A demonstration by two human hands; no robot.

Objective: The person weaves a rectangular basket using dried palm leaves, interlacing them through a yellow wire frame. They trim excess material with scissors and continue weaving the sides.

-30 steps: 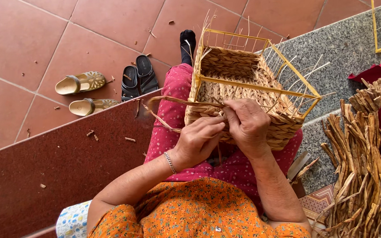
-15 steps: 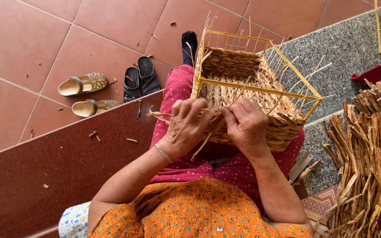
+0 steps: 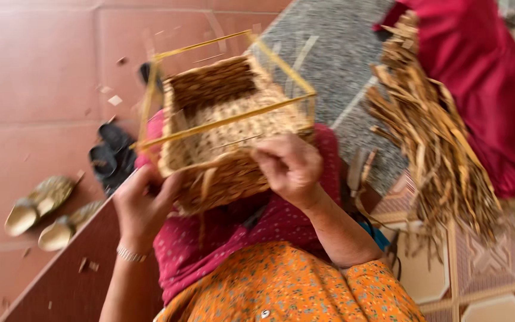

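1. Your left hand [image 3: 144, 206] grips the near-left corner of the woven basket [image 3: 227, 128], fingers curled against its side.
2. Your right hand [image 3: 290, 167] is closed over the near rim — pinching the weave at the front edge.
3. The basket sits tilted on your lap, its yellow frame [image 3: 233, 116] standing above the woven walls.
4. A bundle of dried straw strips [image 3: 430, 143] lies to your right, against red cloth [image 3: 484, 83].
5. Sandals [image 3: 43, 209] lie on the tiled floor — to your left.

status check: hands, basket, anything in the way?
Left hand grips woven basket at its near-left corner. Right hand pinches its near rim. Dried straw bundle lies apart, right.
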